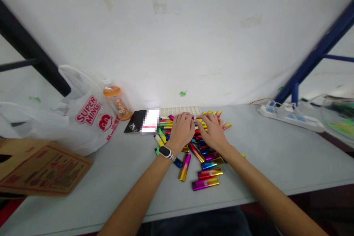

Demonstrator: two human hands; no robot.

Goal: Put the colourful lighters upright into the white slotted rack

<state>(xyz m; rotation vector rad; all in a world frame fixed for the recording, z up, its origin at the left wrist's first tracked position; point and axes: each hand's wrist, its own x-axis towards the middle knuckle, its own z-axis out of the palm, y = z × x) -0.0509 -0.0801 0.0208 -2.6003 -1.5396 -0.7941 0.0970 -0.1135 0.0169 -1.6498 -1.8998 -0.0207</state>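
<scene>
While both my hands lie palm down near the middle of the frame, this is how things stand:
Left hand: my left hand (pixel 181 129) lies flat and unclenched on the heap, fingers spread forward, grasping nothing that I can see
Right hand: my right hand (pixel 213 131) lies just beside the left, flat on the same heap, fingers loose; whether a piece is pinched under it I cannot tell
Wrist: a watch (pixel 165 152) with a dark face sits on my left wrist
Pile: the shiny coloured sticks (pixel 206 162) are heaped at the centre of the grey table (pixel 276 155), under and below my hands, with a few magenta-and-gold ones lying loose at the lower edge of the heap
Behind the pile: a white studded tray (pixel 179 110) sits against the wall, just above my fingers
Left of centre: a black phone (pixel 134 121), an orange bottle (pixel 117 102) and a white plastic bag (pixel 88 118)
Lower left: a brown cardboard box (pixel 41 169)
Upper right: a white power strip (pixel 287 116) on the table
</scene>
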